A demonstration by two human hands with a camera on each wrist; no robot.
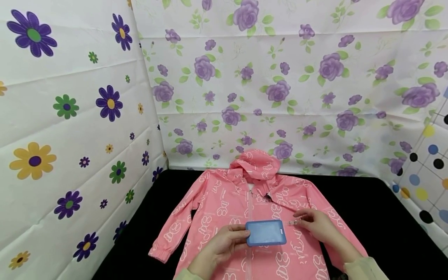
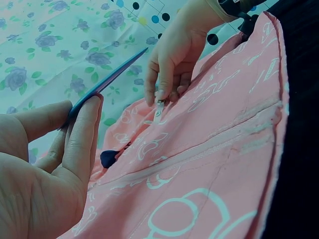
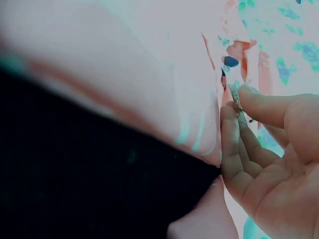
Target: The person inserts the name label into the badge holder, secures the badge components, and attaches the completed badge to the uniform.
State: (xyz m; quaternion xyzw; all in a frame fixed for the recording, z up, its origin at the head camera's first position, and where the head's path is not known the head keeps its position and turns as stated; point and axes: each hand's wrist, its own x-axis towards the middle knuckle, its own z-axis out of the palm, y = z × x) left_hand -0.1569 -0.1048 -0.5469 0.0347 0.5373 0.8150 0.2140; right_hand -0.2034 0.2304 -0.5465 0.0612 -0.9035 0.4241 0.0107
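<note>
A pink hooded jacket (image 1: 217, 210) with white line prints lies spread out, its front zipper running down the middle. Over its front, my left hand (image 1: 225, 243) pinches a blue badge holder (image 1: 266, 232) by its left end, thumb on top. Seen from the left wrist, the badge holder (image 2: 107, 82) is edge-on and tilted above the cloth. My right hand (image 1: 316, 225) pinches a small metal clip (image 3: 236, 97) between thumb and fingers. A clear snap strap (image 2: 158, 112) hangs from it, close to the holder's slotted end but apart from it.
The jacket lies on a black-covered table (image 1: 140, 233). A dark piece (image 1: 267, 196) sits near the jacket's collar. Flower-printed sheets (image 1: 224, 77) hang at the back and left, with a dotted sheet (image 1: 420, 179) on the right.
</note>
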